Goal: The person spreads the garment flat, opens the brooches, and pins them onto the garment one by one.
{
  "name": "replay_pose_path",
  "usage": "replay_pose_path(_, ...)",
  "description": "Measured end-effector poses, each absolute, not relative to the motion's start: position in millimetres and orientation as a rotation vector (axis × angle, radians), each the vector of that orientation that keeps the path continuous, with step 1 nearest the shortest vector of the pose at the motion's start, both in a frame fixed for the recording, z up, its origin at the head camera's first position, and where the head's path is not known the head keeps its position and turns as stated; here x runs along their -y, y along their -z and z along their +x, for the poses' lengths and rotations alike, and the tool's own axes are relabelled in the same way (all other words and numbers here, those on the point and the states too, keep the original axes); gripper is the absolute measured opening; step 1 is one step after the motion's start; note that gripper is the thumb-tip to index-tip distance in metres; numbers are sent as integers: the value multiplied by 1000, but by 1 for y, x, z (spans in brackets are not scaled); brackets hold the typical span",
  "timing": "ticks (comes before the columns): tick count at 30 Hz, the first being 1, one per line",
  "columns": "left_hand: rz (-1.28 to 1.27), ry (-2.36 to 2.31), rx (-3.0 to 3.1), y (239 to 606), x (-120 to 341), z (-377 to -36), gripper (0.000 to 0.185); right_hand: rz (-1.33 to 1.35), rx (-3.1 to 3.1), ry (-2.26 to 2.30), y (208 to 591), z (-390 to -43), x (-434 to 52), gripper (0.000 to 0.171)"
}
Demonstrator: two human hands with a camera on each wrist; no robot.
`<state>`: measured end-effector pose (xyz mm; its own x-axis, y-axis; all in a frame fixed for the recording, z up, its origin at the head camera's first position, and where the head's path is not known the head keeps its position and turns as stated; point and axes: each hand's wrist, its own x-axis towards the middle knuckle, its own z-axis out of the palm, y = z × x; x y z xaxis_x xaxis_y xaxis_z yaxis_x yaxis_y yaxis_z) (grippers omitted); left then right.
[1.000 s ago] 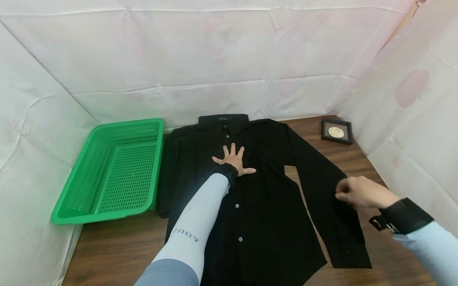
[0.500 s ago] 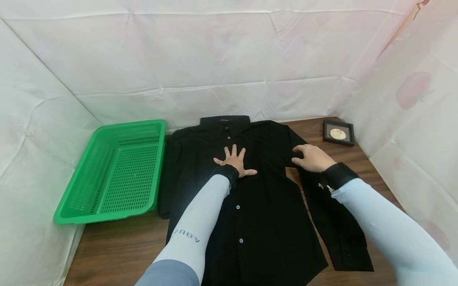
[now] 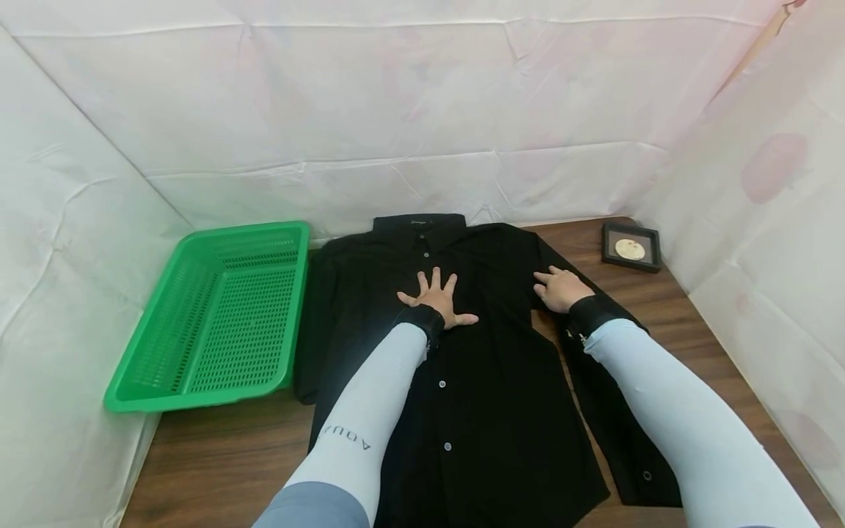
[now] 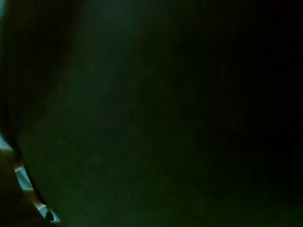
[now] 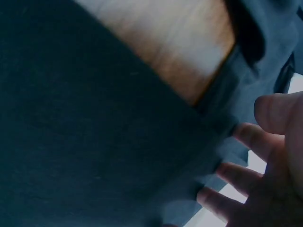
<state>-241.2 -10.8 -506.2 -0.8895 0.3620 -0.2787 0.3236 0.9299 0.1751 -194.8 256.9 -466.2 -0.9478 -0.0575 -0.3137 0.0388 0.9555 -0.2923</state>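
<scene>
A black button-up shirt (image 3: 502,396) lies front up, its collar (image 3: 419,222) at the far side. My left hand (image 3: 436,299) rests flat on its chest with the fingers spread. At the upper part of the shirt's right-side sleeve (image 3: 610,433), close to the armpit, my right hand (image 3: 560,288) touches the cloth. The right wrist view has those fingertips (image 5: 210,196) on the dark fabric, the thumb (image 5: 274,112) apart from them. The other sleeve is mostly out of sight at the left. Nearly all of the left wrist view is dark.
A green plastic basket (image 3: 247,330) stands left of the shirt. At the far right of the wooden table (image 3: 224,455) lies a small black frame (image 3: 631,247) with a round pale piece in it. White sheeting (image 3: 396,88) walls the back and both sides.
My right hand has moved up and left, from beside the lower sleeve to the sleeve near the armpit, and now touches it. My left hand has stayed on the chest.
</scene>
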Motion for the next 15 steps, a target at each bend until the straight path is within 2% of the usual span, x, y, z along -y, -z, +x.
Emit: replay_pose_path(15, 492, -133, -2770, 499, 10, -237, 112, 44, -2749, 392, 467, -204, -267, 51)
